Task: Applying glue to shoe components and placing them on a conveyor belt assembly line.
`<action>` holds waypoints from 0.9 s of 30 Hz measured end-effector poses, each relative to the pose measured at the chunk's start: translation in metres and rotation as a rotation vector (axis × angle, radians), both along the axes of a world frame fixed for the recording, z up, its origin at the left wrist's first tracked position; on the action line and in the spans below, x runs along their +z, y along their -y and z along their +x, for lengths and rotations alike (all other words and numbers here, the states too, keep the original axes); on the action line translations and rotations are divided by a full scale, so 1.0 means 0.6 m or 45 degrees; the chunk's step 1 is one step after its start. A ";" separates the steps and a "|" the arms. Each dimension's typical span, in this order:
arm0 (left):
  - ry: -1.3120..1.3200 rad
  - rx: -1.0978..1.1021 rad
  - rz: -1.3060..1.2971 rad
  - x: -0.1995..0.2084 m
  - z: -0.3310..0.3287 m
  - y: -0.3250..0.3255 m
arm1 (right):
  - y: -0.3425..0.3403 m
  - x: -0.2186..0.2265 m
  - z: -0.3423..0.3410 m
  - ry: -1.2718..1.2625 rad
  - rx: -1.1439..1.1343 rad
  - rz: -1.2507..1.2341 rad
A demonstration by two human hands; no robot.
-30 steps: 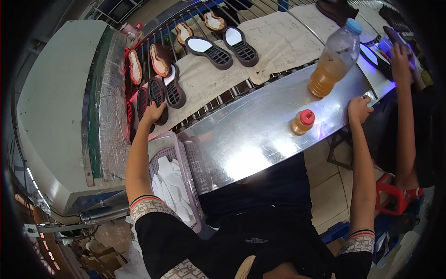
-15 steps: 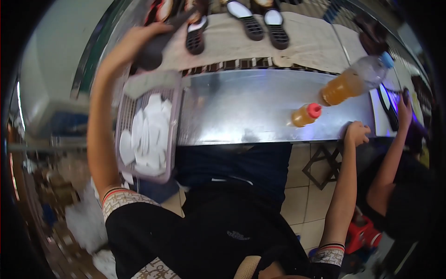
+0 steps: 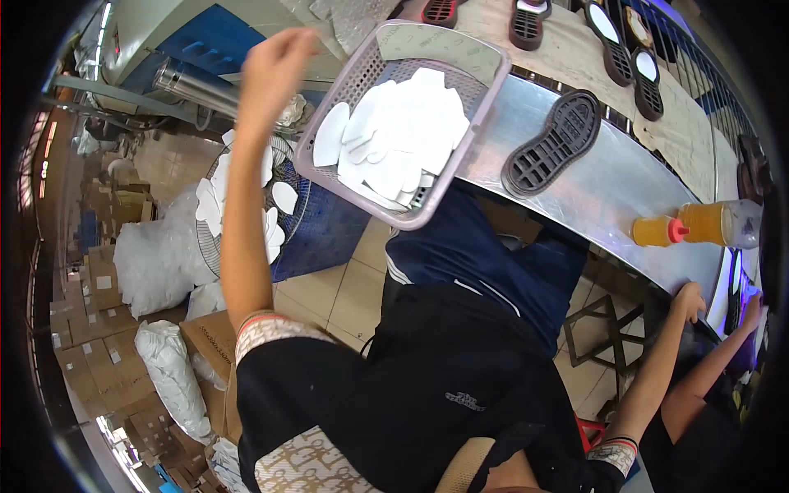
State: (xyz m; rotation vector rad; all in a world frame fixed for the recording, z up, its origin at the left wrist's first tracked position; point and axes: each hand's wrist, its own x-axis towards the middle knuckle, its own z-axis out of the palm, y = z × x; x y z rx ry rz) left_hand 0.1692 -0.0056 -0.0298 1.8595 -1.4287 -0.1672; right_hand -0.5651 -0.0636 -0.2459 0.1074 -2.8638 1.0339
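My left hand (image 3: 279, 70) is raised beyond the far left corner of a pinkish-grey plastic basket (image 3: 479, 135); motion blurs its fingers, and nothing shows in it. White sole-shaped insert pieces (image 3: 403, 123) lie heaped inside the basket. A black shoe sole (image 3: 552, 144) with a grid of hollows lies on the metal table (image 3: 633, 177), right of the basket. At the table's near right edge, my right hand (image 3: 689, 302) has its fingers curled over the rim.
Several soles (image 3: 608, 45), some with white inserts, lie on a cloth-covered belt (image 3: 567, 33). A red-capped squeeze bottle (image 3: 653, 232) and larger bottle (image 3: 711, 222) stand right. A wire basket (image 3: 283, 234) of white pieces sits lower left, near cartons (image 3: 99, 370). A co-worker's arm (image 3: 711, 366) is at right.
The black sole has left my left hand and lies on the table. That hand has swung left past the basket. The view has turned left; my right hand remains at the table edge.
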 end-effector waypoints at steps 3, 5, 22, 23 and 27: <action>-0.110 0.132 -0.013 -0.007 0.071 -0.067 | 0.000 -0.020 -0.021 0.010 0.027 -0.001; -0.088 0.231 0.060 -0.015 0.099 -0.099 | -0.002 -0.020 -0.023 0.022 0.004 -0.028; 1.149 -0.094 0.455 -0.128 -0.018 -0.084 | -0.045 -0.019 -0.027 -0.126 0.128 0.016; 1.160 -0.122 0.459 -0.127 -0.023 -0.090 | -0.048 -0.003 -0.021 -0.105 0.126 0.015; 1.245 -0.075 0.537 -0.129 -0.030 -0.090 | -0.053 -0.034 -0.036 -0.110 0.214 0.017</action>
